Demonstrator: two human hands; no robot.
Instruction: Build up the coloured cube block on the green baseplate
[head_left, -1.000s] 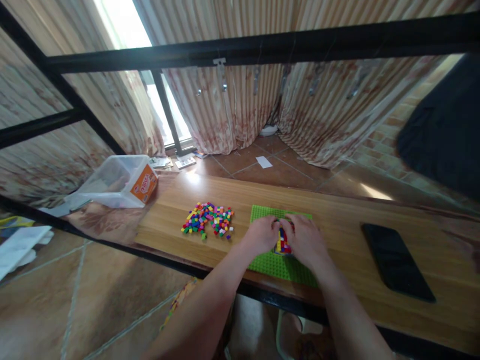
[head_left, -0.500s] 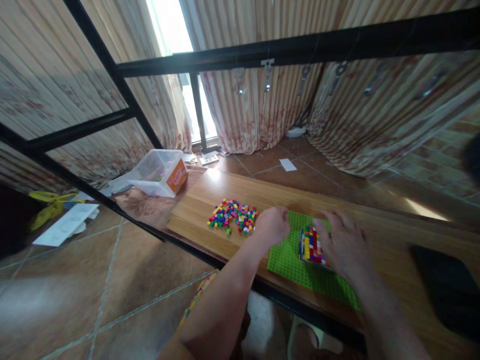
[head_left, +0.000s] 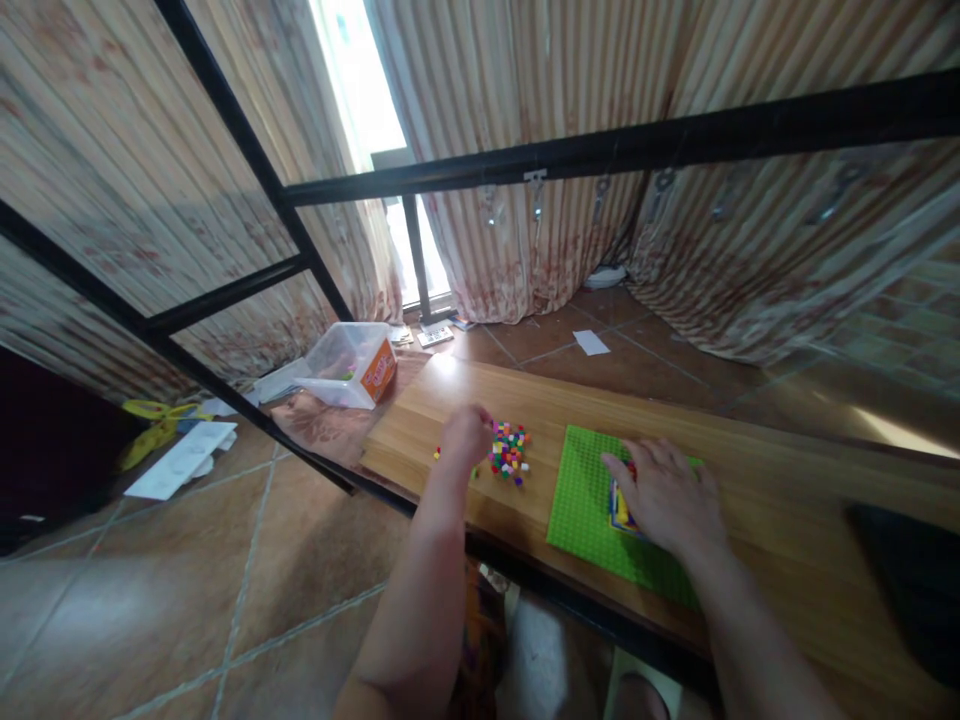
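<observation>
On the wooden board, my left hand (head_left: 466,437) is over the pile of small colourful building bricks (head_left: 508,455), hiding its left part. Its fingers curl down and away from me, so what they hold, if anything, is hidden. My right hand (head_left: 670,500) lies with fingers spread over a small block built of coloured bricks (head_left: 621,508), on the green studded baseplate (head_left: 581,500). Only the block's left edge, with yellow and blue bricks, shows past the thumb.
A clear plastic box (head_left: 349,365) with an orange label stands past the board's left end. At the right lies a dark flat object (head_left: 907,580). A black metal rail (head_left: 525,165) crosses above, before striped curtains. White paper (head_left: 591,342) lies on the tiled floor.
My left hand has moved left from the baseplate's edge to over the brick pile. My right hand has settled further over the brick block, covering more of it. The view has shifted slightly.
</observation>
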